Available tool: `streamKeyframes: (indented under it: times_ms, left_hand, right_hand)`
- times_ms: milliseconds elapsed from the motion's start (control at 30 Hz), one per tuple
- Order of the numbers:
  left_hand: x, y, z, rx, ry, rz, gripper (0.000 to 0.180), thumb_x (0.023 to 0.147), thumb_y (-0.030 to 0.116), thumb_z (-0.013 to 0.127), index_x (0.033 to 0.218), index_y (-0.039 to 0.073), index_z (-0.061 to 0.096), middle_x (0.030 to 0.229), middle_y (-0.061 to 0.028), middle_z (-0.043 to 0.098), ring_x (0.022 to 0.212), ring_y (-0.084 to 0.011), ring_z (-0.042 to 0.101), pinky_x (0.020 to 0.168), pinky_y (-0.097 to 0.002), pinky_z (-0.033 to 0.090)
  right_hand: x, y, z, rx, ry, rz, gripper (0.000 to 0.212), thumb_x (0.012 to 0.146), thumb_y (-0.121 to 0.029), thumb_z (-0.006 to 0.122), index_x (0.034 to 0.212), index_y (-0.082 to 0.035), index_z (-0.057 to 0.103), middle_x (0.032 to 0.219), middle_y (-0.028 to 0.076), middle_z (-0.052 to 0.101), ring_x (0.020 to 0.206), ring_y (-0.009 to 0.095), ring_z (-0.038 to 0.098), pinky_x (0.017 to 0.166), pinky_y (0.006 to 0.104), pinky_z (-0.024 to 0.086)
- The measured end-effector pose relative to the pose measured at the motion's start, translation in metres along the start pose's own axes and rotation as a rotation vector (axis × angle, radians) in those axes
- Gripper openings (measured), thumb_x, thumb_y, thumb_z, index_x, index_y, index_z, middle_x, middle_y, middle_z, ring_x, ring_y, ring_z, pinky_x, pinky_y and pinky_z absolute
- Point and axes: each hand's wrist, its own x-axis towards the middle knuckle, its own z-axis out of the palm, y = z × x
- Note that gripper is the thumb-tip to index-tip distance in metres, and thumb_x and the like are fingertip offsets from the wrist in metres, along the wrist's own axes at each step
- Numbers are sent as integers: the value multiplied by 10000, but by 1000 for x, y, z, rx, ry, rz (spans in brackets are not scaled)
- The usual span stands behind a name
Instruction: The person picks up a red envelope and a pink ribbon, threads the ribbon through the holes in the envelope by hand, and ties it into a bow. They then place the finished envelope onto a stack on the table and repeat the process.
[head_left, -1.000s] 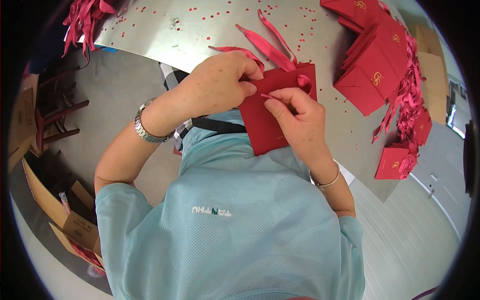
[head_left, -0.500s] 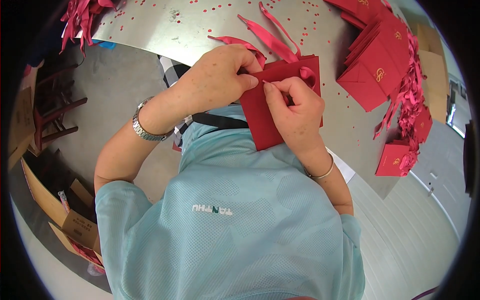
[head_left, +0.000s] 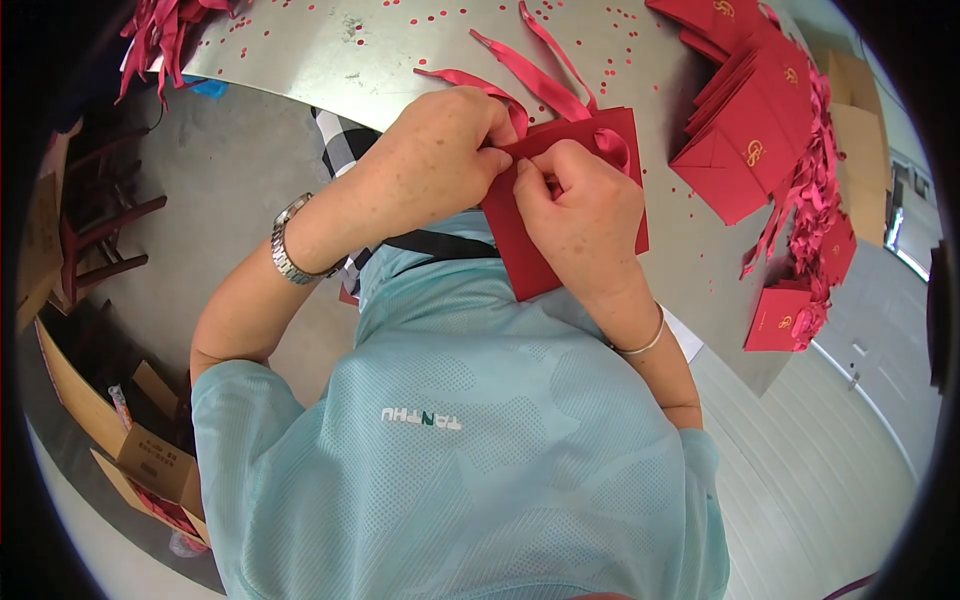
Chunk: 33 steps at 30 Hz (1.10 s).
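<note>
A dark red paper gift bag is held upright over the table's near edge, just in front of my body. My left hand is closed on its top left edge, thumb on the near face and fingers behind. Close to that thumb, my right hand pinches at the bag's face, and a bit of pink-red ribbon shows among its curled fingers. The fingertips partly hide the ribbon end. To the right of the pinch, a ribbon loop stands out from the bag. Loose ribbons stretch from behind the bag onto the table.
Several red bags with gold emblems and heaped ribbons lie on the metal table at right. Red confetti dots are scattered over it. A ribbon bunch hangs at the far left corner. Left, a stool and open cartons stand on the floor.
My right hand has shifted slightly left, its pinch now nearer my left thumb. The left hand still grips the bag, which has hardly moved.
</note>
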Motion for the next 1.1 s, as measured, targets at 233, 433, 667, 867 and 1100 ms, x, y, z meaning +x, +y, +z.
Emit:
streamKeyframes:
  times_ms: [233, 433, 667, 867, 1100]
  left_hand:
    - [1, 2, -5, -73, -52, -56, 106, 786, 21, 670, 865, -31, 622, 817, -126, 621, 727, -239, 611, 669, -337, 490]
    - [0, -2, -4, -67, -61, -23, 98, 796, 18, 670, 849, -30, 604, 809, -116, 608, 717, -225, 599, 676, -332, 486]
    - [-4, -5, 0, -76, 22, 26, 97, 789, 0, 675, 843, -27, 599, 833, -105, 606, 732, -212, 592, 675, -326, 482]
    - [1, -1, -7, -167, -77, -100, 100, 788, 3, 673, 851, -29, 603, 783, -103, 602, 714, -206, 581, 663, -323, 471]
    - [-1, -2, -6, -182, -61, -90, 103, 796, 20, 670, 856, -34, 605, 763, -108, 605, 700, -209, 581, 649, -334, 467]
  right_hand:
    - [0, -1, -8, 151, -43, 101, 161, 781, -119, 689, 681, -65, 575, 588, 63, 593, 502, 246, 577, 463, 355, 436]
    - [-2, -1, -6, 252, -43, 180, 130, 780, -104, 701, 694, -60, 614, 592, 72, 603, 507, 248, 581, 473, 345, 439]
    - [-3, -4, -1, 71, 1, 60, 162, 780, -98, 698, 680, -62, 576, 583, 66, 587, 505, 242, 579, 462, 338, 437]
    - [-5, 13, -1, 153, 69, -124, 156, 776, -77, 712, 693, -69, 580, 593, 63, 588, 505, 224, 579, 459, 319, 433]
    - [-6, 10, -1, 214, 56, -92, 137, 779, -77, 723, 719, -66, 600, 600, 60, 595, 511, 217, 585, 459, 321, 432]
